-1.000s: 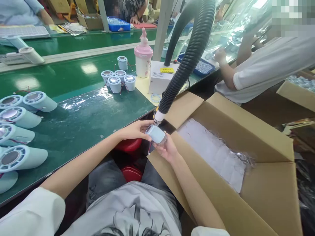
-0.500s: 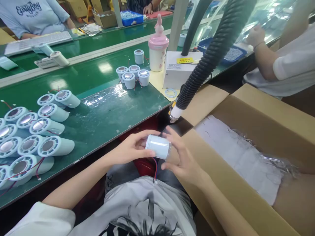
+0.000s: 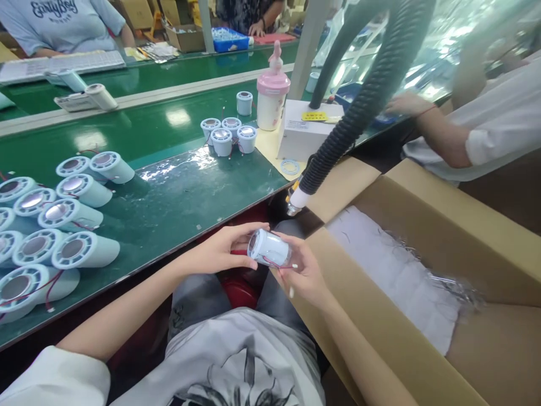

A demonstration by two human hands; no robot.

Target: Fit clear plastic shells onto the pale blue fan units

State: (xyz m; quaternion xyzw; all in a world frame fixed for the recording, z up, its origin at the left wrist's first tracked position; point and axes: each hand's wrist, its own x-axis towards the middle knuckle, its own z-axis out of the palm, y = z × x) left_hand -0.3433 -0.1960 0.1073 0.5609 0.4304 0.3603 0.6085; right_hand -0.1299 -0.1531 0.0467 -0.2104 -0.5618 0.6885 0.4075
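A light blue cylinder [image 3: 270, 248] with a ringed end and a thin red wire is held between my two hands above my lap. Its ringed end faces left, where the thumb and fingers of my left hand [image 3: 230, 247] grip it. My right hand [image 3: 306, 273] wraps round the other end, which looks glossy and clear. Several similar cylinders [image 3: 84, 249] lie grouped at the left of the green table [image 3: 169, 208]. A smaller group [image 3: 222, 141] stands near the table's middle. Just above my hands hangs the nozzle [image 3: 295, 202] of a black ribbed hose [image 3: 338, 152].
An open cardboard box [image 3: 367, 316] with white sheeting [image 3: 393, 270] stands at my right. A pink-lidded cup [image 3: 273, 101] and a white device [image 3: 306, 127] sit at the table's edge. Other people work across the table and at the right.
The cylinder has turned in my hands, so its ringed end and red wire now show. My right hand has closed in round its end. The person's arm at the right has moved left.
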